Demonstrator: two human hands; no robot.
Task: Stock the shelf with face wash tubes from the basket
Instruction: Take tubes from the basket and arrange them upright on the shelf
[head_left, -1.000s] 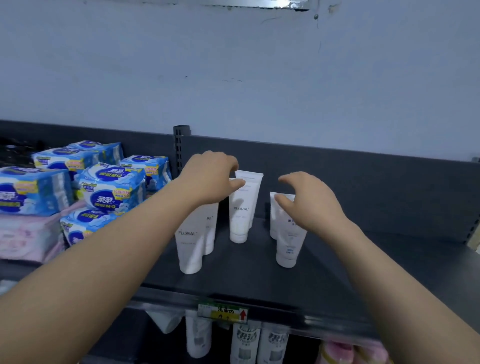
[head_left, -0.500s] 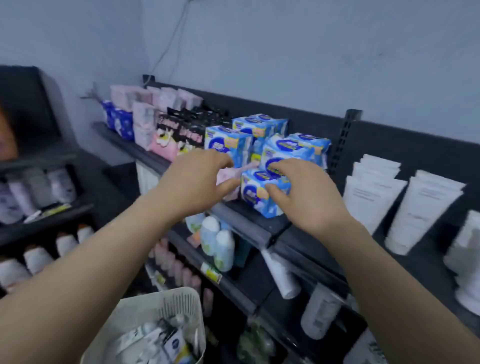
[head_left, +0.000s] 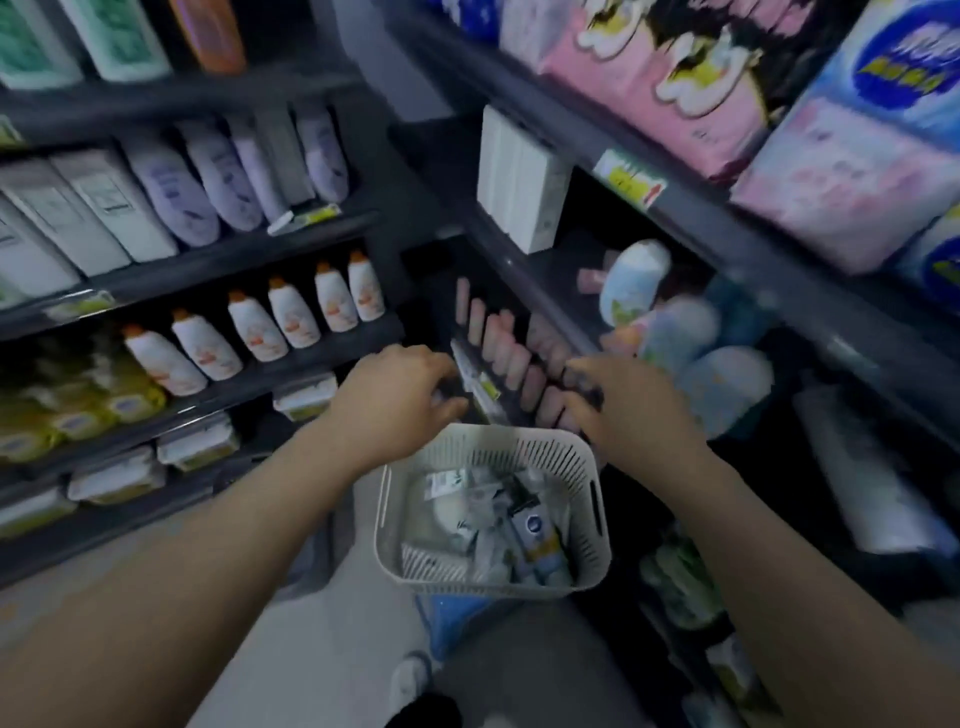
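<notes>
Hovering above basket's (head_left: 596, 540) far rim: left hand (head_left: 397, 402), right hand (head_left: 631, 415), apart, fingers loosely curled, holding nothing; tubes (head_left: 540, 545) lie inside.

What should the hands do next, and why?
Probably lower the right hand into the basket and pick up a tube. As far as the blur shows, that hand and the left hand hover over the basket's far rim with fingers loosely curled, holding nothing. The basket below them has tubes and packets in it.
</notes>
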